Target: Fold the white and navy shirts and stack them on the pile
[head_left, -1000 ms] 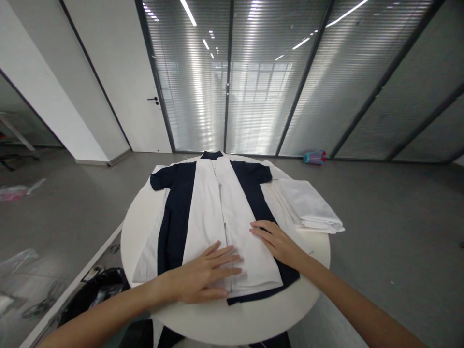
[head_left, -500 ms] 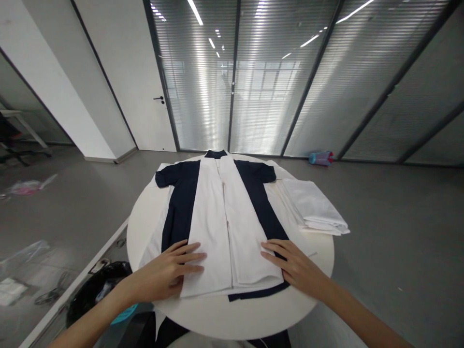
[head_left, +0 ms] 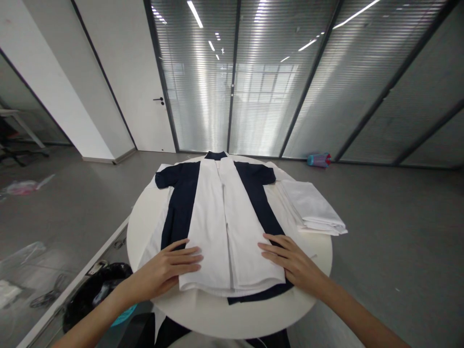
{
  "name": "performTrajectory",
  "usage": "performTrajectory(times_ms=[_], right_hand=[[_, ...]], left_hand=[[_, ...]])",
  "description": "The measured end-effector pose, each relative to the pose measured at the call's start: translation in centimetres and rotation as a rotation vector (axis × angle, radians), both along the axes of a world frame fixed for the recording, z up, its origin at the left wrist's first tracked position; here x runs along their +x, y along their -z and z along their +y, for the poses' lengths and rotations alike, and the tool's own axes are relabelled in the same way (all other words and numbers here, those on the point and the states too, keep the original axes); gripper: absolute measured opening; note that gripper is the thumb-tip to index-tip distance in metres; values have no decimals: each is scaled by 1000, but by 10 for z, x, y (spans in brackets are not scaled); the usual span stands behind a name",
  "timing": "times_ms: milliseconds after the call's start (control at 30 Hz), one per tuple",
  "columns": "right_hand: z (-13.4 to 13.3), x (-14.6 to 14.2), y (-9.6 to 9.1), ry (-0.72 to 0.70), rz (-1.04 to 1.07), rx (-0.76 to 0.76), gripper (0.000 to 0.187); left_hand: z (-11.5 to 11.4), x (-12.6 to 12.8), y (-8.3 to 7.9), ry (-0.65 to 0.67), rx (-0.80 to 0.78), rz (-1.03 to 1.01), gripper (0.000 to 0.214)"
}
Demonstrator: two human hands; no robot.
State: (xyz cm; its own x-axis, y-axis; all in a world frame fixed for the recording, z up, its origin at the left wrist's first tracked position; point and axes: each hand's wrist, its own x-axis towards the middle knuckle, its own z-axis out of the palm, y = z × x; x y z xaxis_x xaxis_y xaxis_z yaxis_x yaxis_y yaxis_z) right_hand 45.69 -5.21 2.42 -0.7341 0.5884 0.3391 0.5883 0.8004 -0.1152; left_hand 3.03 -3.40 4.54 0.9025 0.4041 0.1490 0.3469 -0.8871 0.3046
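A short-sleeved shirt (head_left: 212, 217), white down the front with navy side panels, sleeves and collar, lies spread on a round white table (head_left: 232, 321). Its collar points away from me and its hem is near the table's front edge. My left hand (head_left: 170, 266) rests on the lower left part, fingers stretched across the navy and white cloth. On the lower right part lies my right hand (head_left: 290, 258), its fingers also extended flat. A strip of navy cloth shows below the hem on the right. More white cloth lies beneath the shirt.
Folded white cloth (head_left: 315, 205) sits at the table's right edge, partly overhanging. A bin with a black liner (head_left: 97, 290) stands on the floor at lower left. By the glass wall lies a blue and pink basket-like object (head_left: 319, 160).
The right fingers have shifted slightly up and inward over the white panel. Near the right hand, the hem has spread a little outward. My left hand has barely moved.
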Motion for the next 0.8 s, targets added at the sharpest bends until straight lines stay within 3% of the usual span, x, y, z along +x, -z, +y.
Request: performTrajectory(times_ms=[200, 333, 500, 600, 700, 800], right_hand=[[-16, -8, -4, -44, -1, -120, 40], [-12, -7, -2, 27, 15, -142, 45], [1, -7, -2, -31, -28, -153, 50], [8, -8, -3, -48, -3, -158, 46], [21, -11, -7, -19, 76, -202, 40], [43, -17, -11, 102, 233, -317, 30]], left_hand=[[-17, -10, -6, -17, -156, 44, 68], [-21, -15, -1, -138, -169, 35, 62], [-19, -11, 1, -176, -112, 33, 66], [-14, -5, -2, -143, -89, 43, 57], [-2, -2, -8, -135, -173, 12, 39], [25, 2, -9, -353, -294, -169, 38]])
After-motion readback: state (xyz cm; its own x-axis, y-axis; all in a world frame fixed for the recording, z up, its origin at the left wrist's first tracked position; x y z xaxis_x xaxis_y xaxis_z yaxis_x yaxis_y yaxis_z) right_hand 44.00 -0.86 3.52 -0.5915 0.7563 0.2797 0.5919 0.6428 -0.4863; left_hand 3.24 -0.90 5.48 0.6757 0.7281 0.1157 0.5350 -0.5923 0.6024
